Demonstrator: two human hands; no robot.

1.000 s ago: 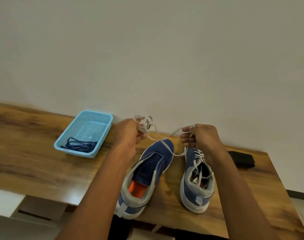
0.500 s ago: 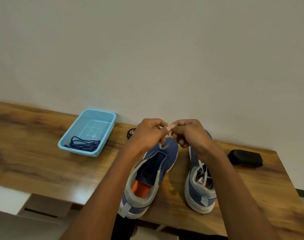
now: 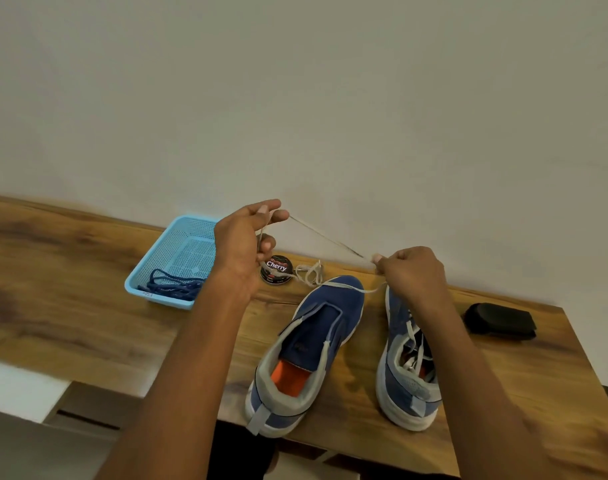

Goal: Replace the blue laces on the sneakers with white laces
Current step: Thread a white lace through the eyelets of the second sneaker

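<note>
A thin white lace (image 3: 325, 234) is pinched taut between the fingers of the left hand (image 3: 242, 242) and the right hand (image 3: 411, 271), above two blue mesh sneakers (image 3: 307, 348) on the wood-grain desk (image 3: 70, 313). Its slack lies curled by a round polish tin (image 3: 277, 270). Blue laces (image 3: 172, 288) are heaped in a perforated plastic basket (image 3: 171, 251). A black pouch (image 3: 499, 322) lies right.

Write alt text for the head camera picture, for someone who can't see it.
Two hands stretch a white lace taut above a wooden table: left hand raised, right hand pinching it over the already white-laced right sneaker. The left sneaker has no lace. Blue laces lie in a blue basket beside a polish tin.
</note>
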